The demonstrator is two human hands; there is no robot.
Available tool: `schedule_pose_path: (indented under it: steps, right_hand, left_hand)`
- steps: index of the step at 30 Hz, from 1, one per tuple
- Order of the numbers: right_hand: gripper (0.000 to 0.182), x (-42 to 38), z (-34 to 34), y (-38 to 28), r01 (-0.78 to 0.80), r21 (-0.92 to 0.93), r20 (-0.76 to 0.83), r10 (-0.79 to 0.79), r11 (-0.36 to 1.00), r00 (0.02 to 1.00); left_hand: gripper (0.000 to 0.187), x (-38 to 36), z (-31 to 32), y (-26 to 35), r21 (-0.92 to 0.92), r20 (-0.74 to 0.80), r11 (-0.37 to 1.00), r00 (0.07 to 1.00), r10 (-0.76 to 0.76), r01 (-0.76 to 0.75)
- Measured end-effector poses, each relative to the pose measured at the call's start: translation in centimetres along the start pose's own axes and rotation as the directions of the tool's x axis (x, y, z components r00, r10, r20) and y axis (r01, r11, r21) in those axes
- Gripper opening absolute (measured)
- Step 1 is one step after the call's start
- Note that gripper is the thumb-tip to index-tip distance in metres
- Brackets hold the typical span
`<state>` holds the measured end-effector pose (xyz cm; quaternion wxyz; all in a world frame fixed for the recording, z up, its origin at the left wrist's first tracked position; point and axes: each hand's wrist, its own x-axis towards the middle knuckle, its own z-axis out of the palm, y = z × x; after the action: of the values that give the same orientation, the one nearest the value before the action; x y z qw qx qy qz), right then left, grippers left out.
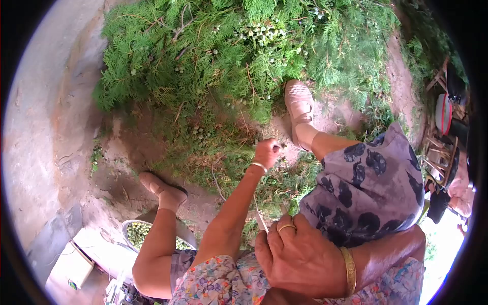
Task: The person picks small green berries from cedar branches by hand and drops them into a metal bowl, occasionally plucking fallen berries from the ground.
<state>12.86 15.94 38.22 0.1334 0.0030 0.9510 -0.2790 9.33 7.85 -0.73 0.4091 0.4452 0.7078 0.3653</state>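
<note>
Two hands are observed. I find the right hand (302, 254) clamped on a thin pale strip (261, 222); the left hand (266, 154) is curled, its grip indeterminable. Feathery green conifer branches (223, 66) cover brown earth (198, 204): presumably light, springy, best held by woody stems (182, 29).

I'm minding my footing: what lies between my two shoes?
Between the left shoe and the right shoe lie leafy green sprigs on brown soil, as the head view shows.

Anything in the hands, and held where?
Right hand seems to pinch a thin pale strip by its near end. Left hand is curled; can't tell if it holds anything.
</note>
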Motion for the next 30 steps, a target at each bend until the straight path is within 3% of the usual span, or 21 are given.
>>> schedule_pose_path:
  steps: [1,2,3,5,7,10,13,15,17,18,19,21,22,23,25,28,30]
  right_hand:
    - [0.035,0.0,0.0,-0.1,-0.005,0.001,0.006,0.005,1.000,1.000]
    - [0.034,0.0,0.0,-0.2,0.001,0.001,0.012,-0.001,1.000,1.000]
    - [0.033,0.1,0.1,-0.5,0.009,0.002,0.018,-0.009,1.000,1.000]
    - [0.033,0.2,0.1,-0.7,0.011,0.000,0.021,-0.011,1.000,1.000]
    - [0.033,0.2,0.1,-0.7,0.009,-0.008,0.026,-0.008,1.000,1.000]
    - [0.033,0.2,0.3,-0.1,0.016,0.000,0.011,-0.016,1.000,1.000]
    - [0.035,0.1,0.8,0.2,-0.014,-0.007,-0.058,0.013,1.000,0.998]
    - [0.037,0.2,0.4,0.3,-0.016,-0.016,0.031,0.017,1.000,0.999]
    - [0.038,0.4,0.2,0.5,-0.022,-0.008,0.035,0.023,1.000,0.999]
    - [0.038,0.5,0.2,0.4,-0.022,0.005,0.034,0.022,1.000,0.999]
    - [0.038,0.6,0.2,0.3,-0.015,0.008,0.035,0.015,1.000,0.999]
    - [0.038,0.7,0.1,0.1,-0.016,0.047,0.056,0.013,0.999,0.998]
    - [0.038,0.7,0.1,0.1,0.002,0.046,0.053,-0.004,0.999,0.999]
    - [0.037,0.7,0.1,0.0,0.017,0.023,0.041,-0.018,1.000,0.999]
    - [0.037,0.7,0.2,-0.3,0.047,0.000,0.025,-0.047,0.999,0.999]
    - [0.035,0.9,0.4,-1.0,0.028,-0.001,0.063,-0.028,1.000,0.998]
    - [0.035,1.2,0.2,-1.3,0.023,-0.001,0.079,-0.023,1.000,0.997]
  left_hand:
    - [0.017,-0.4,-0.5,0.2,-0.068,-0.124,0.997,0.992,0.025,-0.034]
    - [0.023,-0.9,-1.4,0.7,0.062,-0.066,0.996,0.996,-0.063,0.067]
    - [0.023,-1.3,-1.3,0.7,0.060,-0.064,0.996,0.996,-0.066,0.070]
    - [0.026,-1.5,-0.9,0.7,0.318,-0.022,0.948,0.999,0.025,-0.017]
    - [0.023,-1.7,0.5,0.2,0.302,0.032,0.952,0.999,0.036,-0.044]
    - [0.027,-1.2,2.4,0.8,0.433,0.221,0.901,0.967,-0.128,0.021]
    - [0.032,-0.3,3.8,1.2,0.475,0.288,0.880,0.942,-0.175,0.018]
    - [0.035,0.5,3.8,1.3,0.515,0.323,0.856,0.932,-0.162,-0.030]
    - [0.031,1.1,4.4,0.0,0.514,0.454,0.850,0.877,-0.158,-0.113]
    - [0.022,0.8,4.8,-0.7,0.463,0.326,0.875,0.945,-0.022,-0.139]
    - [0.022,0.8,4.5,-0.6,0.465,0.323,0.875,0.946,-0.028,-0.133]
    - [0.013,1.1,3.3,-0.5,0.180,0.105,0.978,0.986,-0.130,0.109]
    - [0.013,1.1,1.9,-0.8,-0.195,0.160,0.960,0.973,-0.169,0.199]
    - [0.011,0.9,-2.4,3.2,-0.625,0.401,0.587,0.857,-0.324,0.515]
    - [0.008,-0.7,-7.2,4.8,-0.799,0.375,0.350,0.860,-0.347,0.490]
    - [0.007,-2.7,-13.0,4.8,-0.889,0.252,0.243,0.857,-0.449,0.389]
    - [0.004,-3.4,-14.8,2.1,-0.816,-0.014,0.484,0.825,-0.565,0.317]
